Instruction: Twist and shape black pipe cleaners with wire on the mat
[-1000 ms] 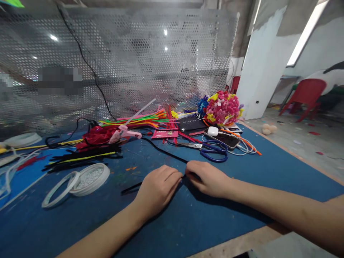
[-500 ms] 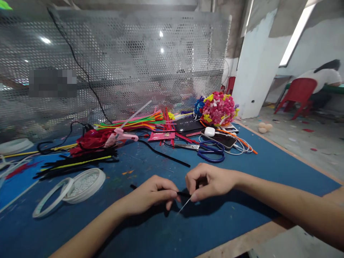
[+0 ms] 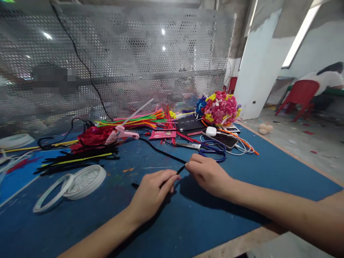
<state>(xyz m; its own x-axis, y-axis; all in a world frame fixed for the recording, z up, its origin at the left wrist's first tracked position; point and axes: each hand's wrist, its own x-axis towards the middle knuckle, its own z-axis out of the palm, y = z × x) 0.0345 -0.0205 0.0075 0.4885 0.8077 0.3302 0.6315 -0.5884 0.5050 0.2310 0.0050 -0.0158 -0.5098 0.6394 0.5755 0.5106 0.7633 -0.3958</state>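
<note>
My left hand [image 3: 154, 190] is closed in a pinch on a black pipe cleaner [image 3: 181, 170]. A black end of it seems to show on the far side of that hand, low over the mat. My right hand [image 3: 209, 173] is closed too, its fingertips pinching the same short black stretch just right of the left fingers. Most of the pipe cleaner is hidden by my fingers. Another black strip [image 3: 163, 153] lies on the blue mat [image 3: 258, 182] and runs behind my right fingertips. Blue-handled scissors [image 3: 212, 152] rest just beyond my right hand.
A pink glue gun [image 3: 123, 133] lies by colored pipe cleaners [image 3: 145, 120]. Left are black pipe cleaners [image 3: 77, 161] and a round tub [image 3: 100, 179] of small white pieces. Behind the phone [image 3: 223, 139] is a fuzzy flower ball [image 3: 221, 109]. A person [image 3: 326, 77] sits far right.
My right hand has moved up and its fingers now point left. The thin pale strand by its fingertips is no longer there; a thin pale line shows on the mat beyond the hands.
</note>
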